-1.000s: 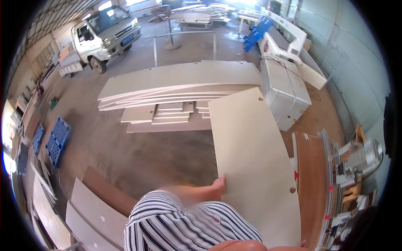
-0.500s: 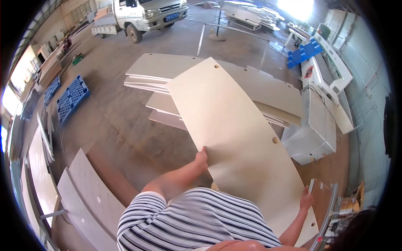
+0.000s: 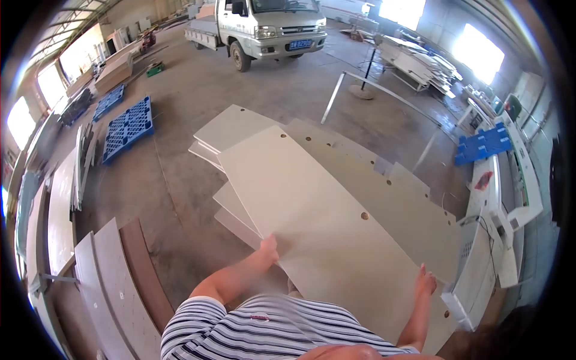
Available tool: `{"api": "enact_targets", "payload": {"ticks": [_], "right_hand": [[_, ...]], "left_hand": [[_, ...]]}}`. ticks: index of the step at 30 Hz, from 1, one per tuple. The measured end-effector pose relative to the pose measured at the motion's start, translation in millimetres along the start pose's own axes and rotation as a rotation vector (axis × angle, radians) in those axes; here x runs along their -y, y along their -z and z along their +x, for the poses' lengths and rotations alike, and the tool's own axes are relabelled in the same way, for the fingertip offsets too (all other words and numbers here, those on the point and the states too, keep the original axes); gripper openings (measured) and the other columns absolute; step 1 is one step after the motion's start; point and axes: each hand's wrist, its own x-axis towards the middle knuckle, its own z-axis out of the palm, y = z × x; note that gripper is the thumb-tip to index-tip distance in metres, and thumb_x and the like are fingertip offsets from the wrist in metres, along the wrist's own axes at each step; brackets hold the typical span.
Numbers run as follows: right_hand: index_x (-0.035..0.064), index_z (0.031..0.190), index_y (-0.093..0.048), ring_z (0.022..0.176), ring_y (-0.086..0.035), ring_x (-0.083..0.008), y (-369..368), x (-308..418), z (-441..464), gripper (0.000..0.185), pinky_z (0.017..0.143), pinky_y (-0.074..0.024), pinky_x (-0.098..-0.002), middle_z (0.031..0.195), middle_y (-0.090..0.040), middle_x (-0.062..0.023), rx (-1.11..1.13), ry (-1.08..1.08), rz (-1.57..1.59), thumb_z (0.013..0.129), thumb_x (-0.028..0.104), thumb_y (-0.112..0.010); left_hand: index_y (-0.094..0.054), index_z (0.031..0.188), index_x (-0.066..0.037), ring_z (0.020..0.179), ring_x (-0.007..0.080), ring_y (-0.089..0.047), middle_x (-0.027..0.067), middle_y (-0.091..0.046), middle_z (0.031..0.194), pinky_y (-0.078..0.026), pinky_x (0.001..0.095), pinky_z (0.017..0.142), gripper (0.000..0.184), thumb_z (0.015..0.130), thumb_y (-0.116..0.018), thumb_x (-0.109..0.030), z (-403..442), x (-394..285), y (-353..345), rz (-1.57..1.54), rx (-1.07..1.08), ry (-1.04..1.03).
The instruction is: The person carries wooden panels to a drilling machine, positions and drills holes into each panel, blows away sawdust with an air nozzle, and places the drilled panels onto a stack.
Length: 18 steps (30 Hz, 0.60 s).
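Observation:
A long cream board (image 3: 324,222) with round holes along its far edge slants across the middle. My left hand (image 3: 269,249) grips its near left edge, fingers hidden beneath. My right hand (image 3: 426,281) holds the opposite edge, on the right, with a finger showing above it. Beyond and partly under this board lies a stack of similar boards (image 3: 402,198), some with holes. The held board overlaps the stack; whether it touches it is unclear.
A white truck (image 3: 273,30) stands at the back. Blue pallets (image 3: 128,129) lie on the left, near leaning panels (image 3: 111,282). On the right are a white machine (image 3: 507,198) and a blue rack (image 3: 483,144). A metal frame (image 3: 390,93) stands beyond the stack.
The held board has swung left, over the stack. My right hand, low and barely visible at first, now shows on the right edge. The view has turned right.

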Motion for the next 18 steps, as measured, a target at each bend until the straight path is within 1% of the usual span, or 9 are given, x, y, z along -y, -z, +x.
{"api": "enact_targets", "payload": {"ticks": [2, 6, 8, 11, 13, 15, 16, 17, 18], "right_hand": [[0.0038, 0.091, -0.065, 0.088, -0.059, -0.0357, 21.2, 35.4, 58.9, 0.064, 0.077, -0.0471, -0.0439, 0.091, -0.062, -0.022, 0.024, 0.031, -0.084, 0.091, 0.052, -0.022], [0.0034, 0.1, -0.061, 0.094, -0.058, -0.0335, 82.5, 116.5, 141.7, 0.06, 0.078, -0.0465, -0.0444, 0.099, -0.06, -0.0207, -0.054, 0.374, -0.4, 0.093, 0.048, -0.022], [0.0048, 0.114, -0.053, 0.099, -0.055, -0.0325, 89.7, 146.2, 195.4, 0.055, 0.083, -0.0437, -0.046, 0.104, -0.058, -0.0164, 0.038, 0.294, -0.254, 0.093, 0.047, -0.023], [0.0061, 0.126, -0.041, 0.107, -0.05, -0.0336, 49.0, 187.0, 240.5, 0.05, 0.092, -0.0349, -0.0518, 0.107, -0.057, -0.0165, 0.007, 0.31, -0.281, 0.092, 0.042, -0.034], [0.0078, 0.133, -0.031, 0.116, -0.043, -0.0334, -12.6, 216.7, 252.0, 0.052, 0.099, -0.0297, -0.051, 0.124, -0.047, -0.0182, 0.204, 0.321, -0.177, 0.091, 0.038, -0.038], [0.0106, 0.139, -0.019, 0.129, -0.024, -0.0381, -120.1, 231.5, 241.2, 0.064, 0.105, -0.0226, -0.0495, 0.142, -0.022, -0.0177, -0.122, 0.94, -0.078, 0.089, 0.042, -0.043], [0.0117, 0.14, -0.015, 0.13, -0.02, -0.0387, -122.4, 248.2, 197.8, 0.071, 0.105, -0.0199, -0.051, 0.145, -0.017, -0.0147, 0.225, 0.636, -0.047, 0.087, 0.048, -0.043], [0.0135, 0.141, -0.014, 0.131, -0.018, -0.0375, -91.5, 279.2, 133.0, 0.075, 0.102, -0.0223, -0.0545, 0.145, -0.015, -0.0153, 0.205, 0.39, -0.038, 0.085, 0.053, -0.044], [0.0144, 0.141, -0.014, 0.132, -0.017, -0.0367, -85.5, 294.5, 107.7, 0.074, 0.101, -0.0233, -0.0561, 0.145, -0.013, -0.0163, 0.19, 0.412, -0.065, 0.085, 0.055, -0.042]], "left_hand": [[-0.049, 0.117, -0.005, 0.103, 0.0211, -0.053, 0.0089, -0.054, 0.117, -0.048, 0.0366, 0.079, 0.031, 0.092, -0.039, -0.021, 40.1, -14.9, -9.1, 0.053, 0.268, 0.058], [-0.051, 0.109, -0.004, 0.09, 0.0206, -0.057, 0.009, -0.057, 0.103, -0.047, 0.0347, 0.078, 0.026, 0.088, -0.047, -0.02, 58.9, -21.7, -65.4, 0.02, 0.198, 0.008], [-0.053, 0.104, -0.004, 0.084, 0.0203, -0.059, 0.009, -0.058, 0.097, -0.047, 0.0337, 0.077, 0.024, 0.087, -0.052, -0.02, 60.2, -20.8, -92.7, 0.059, 0.17, -0.009], [-0.053, 0.104, -0.006, 0.079, 0.018, -0.058, 0.0079, -0.058, 0.093, -0.047, 0.0322, 0.074, 0.026, 0.087, -0.052, -0.025, 71.9, -18.8, -79.3, 0.562, 0.464, -0.01], [-0.052, 0.103, -0.007, 0.08, 0.0171, -0.059, 0.0073, -0.059, 0.093, -0.047, 0.0316, 0.074, 0.026, 0.087, -0.051, -0.027, 68.0, -8.5, -52.4, 0.584, 0.478, -0.008], [-0.052, 0.104, -0.006, 0.085, 0.016, -0.059, 0.0068, -0.06, 0.093, -0.047, 0.031, 0.074, 0.03, 0.088, -0.048, -0.031, 48.3, 5.9, -7.3, 0.594, 0.478, -0.013], [-0.053, 0.103, -0.006, 0.083, 0.0159, -0.059, 0.007, -0.061, 0.092, -0.048, 0.0311, 0.072, 0.03, 0.088, -0.048, -0.032, 36.7, 12.7, 20.7, 0.607, 0.404, -0.037], [-0.054, 0.101, -0.005, 0.082, 0.0158, -0.06, 0.0073, -0.061, 0.091, -0.048, 0.0312, 0.07, 0.03, 0.088, -0.048, -0.032, 22.5, 22.2, 50.6, 0.621, 0.33, -0.054], [-0.054, 0.101, -0.005, 0.082, 0.0158, -0.06, 0.0073, -0.061, 0.091, -0.048, 0.0312, 0.07, 0.03, 0.088, -0.048, -0.032, 14.8, 40.0, 85.1, 0.559, 0.266, -0.068]]}}
